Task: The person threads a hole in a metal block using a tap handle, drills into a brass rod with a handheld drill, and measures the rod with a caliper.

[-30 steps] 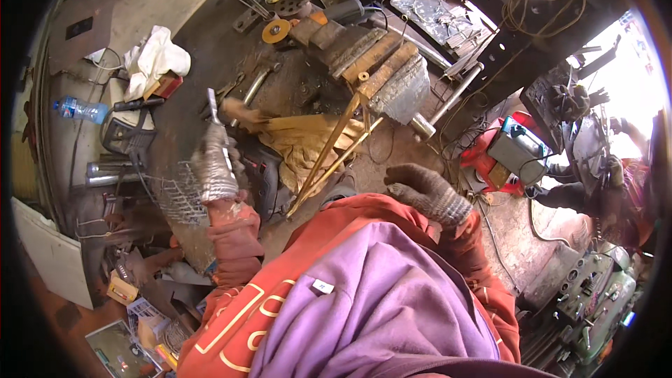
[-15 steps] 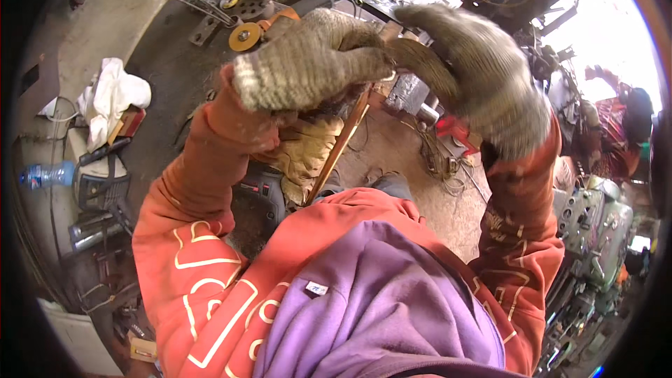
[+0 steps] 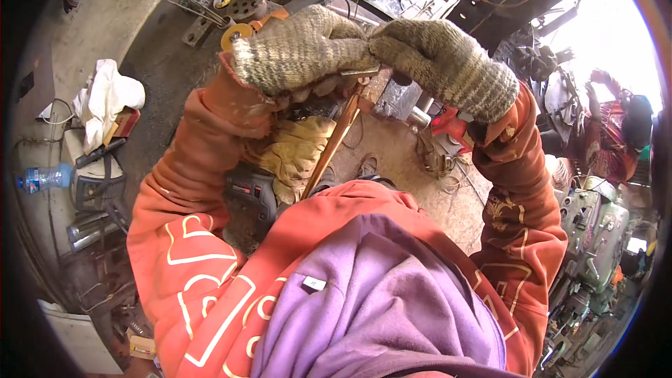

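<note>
Both my hands wear striped grey knitted gloves and meet in front of me, above the bench edge. My left hand (image 3: 301, 49) is closed, thumb pressed toward the fingers. A small flat metal piece (image 3: 362, 71) shows under its fingertips. My right hand (image 3: 444, 63) curls inward with its fingertips against the left ones. Whatever lies between the right fingers is hidden by the glove. Just below the hands a narrow reddish-brown bar (image 3: 337, 138) slants down toward my body. Partly behind my left hand is an orange angle grinder (image 3: 269, 19) with a yellow disc (image 3: 236, 33).
Tan leather gloves (image 3: 297, 150) and a dark power tool (image 3: 253, 197) lie below my left forearm. Round metal parts (image 3: 248, 1) stand on the dark bench. At left are a white cloth (image 3: 108, 101) and a plastic bottle (image 3: 45, 177). A green machine (image 3: 595, 231) and another person (image 3: 616, 129) are at right.
My right hand, blurred before, has come in leftward and lower to meet the left fingertips. The left hand has shifted slightly left, and the metal piece shows more clearly.
</note>
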